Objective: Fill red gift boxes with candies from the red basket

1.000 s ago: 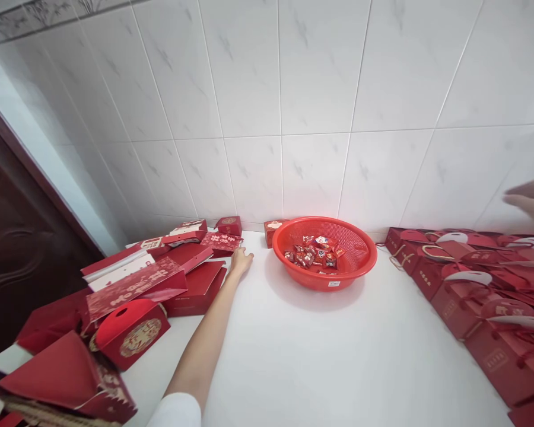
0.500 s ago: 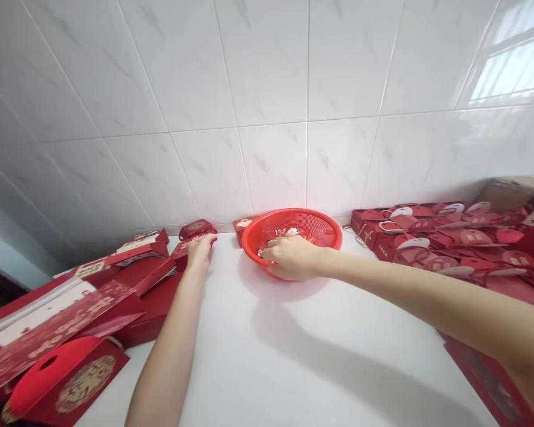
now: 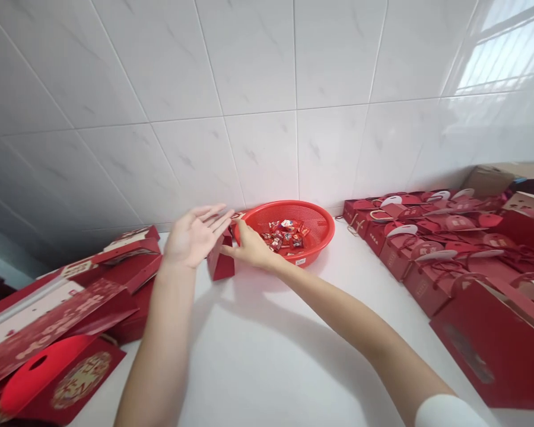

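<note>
My left hand (image 3: 200, 234) is raised over the left part of the table, palm showing and fingers stretched out to the right. Just beside it, a small dark red gift box (image 3: 221, 264) stands on the white table. My right hand (image 3: 251, 246) grips the right side of this box between thumb and fingers, though the grip is partly hidden. Immediately to the right sits a red plastic basket (image 3: 324, 234) with perforated sides. Several wrapped candies (image 3: 287, 234) lie inside it.
Red gift boxes and flattened red cartons (image 3: 84, 314) are piled along the left. Rows of red handled gift boxes (image 3: 427, 237) fill the right side, with a larger red box (image 3: 493, 344) in front. A brown cardboard box (image 3: 489, 178) stands behind. The tiled wall (image 3: 262, 154) closes off the back.
My right hand has left the basket and moved left to the small red box. My left hand has turned palm-out and spread its fingers. The box now stands closer to the basket.
</note>
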Tool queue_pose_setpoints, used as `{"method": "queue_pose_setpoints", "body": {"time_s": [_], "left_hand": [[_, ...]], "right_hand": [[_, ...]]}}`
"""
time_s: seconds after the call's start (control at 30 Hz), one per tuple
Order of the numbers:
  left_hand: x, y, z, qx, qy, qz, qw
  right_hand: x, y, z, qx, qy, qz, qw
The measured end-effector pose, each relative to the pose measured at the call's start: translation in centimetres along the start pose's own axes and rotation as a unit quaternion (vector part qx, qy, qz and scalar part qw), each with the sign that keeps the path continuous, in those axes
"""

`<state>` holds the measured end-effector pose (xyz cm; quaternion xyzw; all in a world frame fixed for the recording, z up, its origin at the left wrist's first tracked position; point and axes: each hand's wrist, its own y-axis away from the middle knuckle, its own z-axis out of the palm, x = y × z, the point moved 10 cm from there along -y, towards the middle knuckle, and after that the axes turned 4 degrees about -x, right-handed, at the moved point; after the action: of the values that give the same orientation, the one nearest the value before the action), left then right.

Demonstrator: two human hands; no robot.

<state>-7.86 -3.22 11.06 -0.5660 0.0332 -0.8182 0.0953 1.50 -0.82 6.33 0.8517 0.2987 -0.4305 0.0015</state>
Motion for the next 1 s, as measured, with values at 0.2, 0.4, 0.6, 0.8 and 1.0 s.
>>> {"method": "queue_pose_setpoints", "body": {"time_s": [0.2, 0.4, 0.6, 0.8, 1.0], "left_hand": [[0.8, -1.6, -3.8, 0.095, -0.169, 0.067, 0.979], [1.9, -2.7, -10.6, 0.268, -0.447, 0.091, 0.849], [-3.6, -4.5, -10.2, 0.103, -0.490, -0.062, 0.864], [-6.5, -4.4, -8.5, -0.024, -0.473, -0.140, 0.870], [-6.6, -4.4, -9.2, -0.029, -0.491, -0.151, 0.857]], "right_hand": [[1.6, 0.4, 0.9, 0.052, -0.029, -0.002, 0.998], [-1.0, 1.5, 2.4, 0.088, 0.012, -0.107, 0.990], [-1.6, 0.1, 4.9, 0.047, 0.041, -0.074, 0.995], [-0.7, -1.4, 4.9, 0.038, 0.067, 0.017, 0.997], [-0.6, -2.8, 4.4, 0.021, 0.114, 0.060, 0.991]]}}
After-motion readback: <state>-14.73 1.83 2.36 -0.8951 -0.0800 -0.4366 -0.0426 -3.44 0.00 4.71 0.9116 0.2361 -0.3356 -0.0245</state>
